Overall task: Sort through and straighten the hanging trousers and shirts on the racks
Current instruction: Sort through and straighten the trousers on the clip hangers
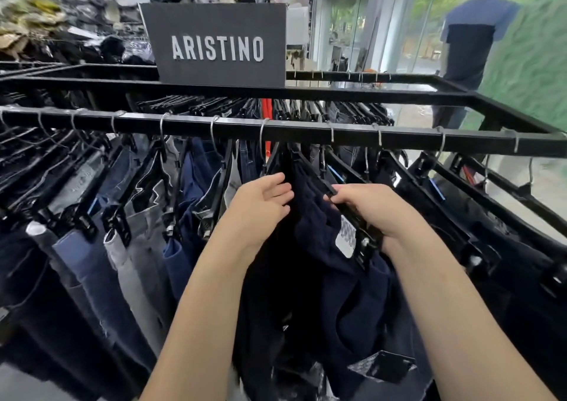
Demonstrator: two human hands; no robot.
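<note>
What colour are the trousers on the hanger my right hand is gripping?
Dark navy blue; the trousers on that hanger show best in the head view.

Black rack (306,131), hanging trousers (92,262), ARISTINO sign (214,44) atop

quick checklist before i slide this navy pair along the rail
1. Right hand grips the black hanger: ok.
2. Left hand is free, its fingers relaxed against the neighbouring dark pair: ok.
3. Hanger's hook seated on the rail: cannot tell, several hooks crowd there.
4. Navy trousers hang flat: not ok, the waistband looks bunched.
5. Both clips biting the waistband: cannot tell, the right hand covers part of the hanger.
</note>
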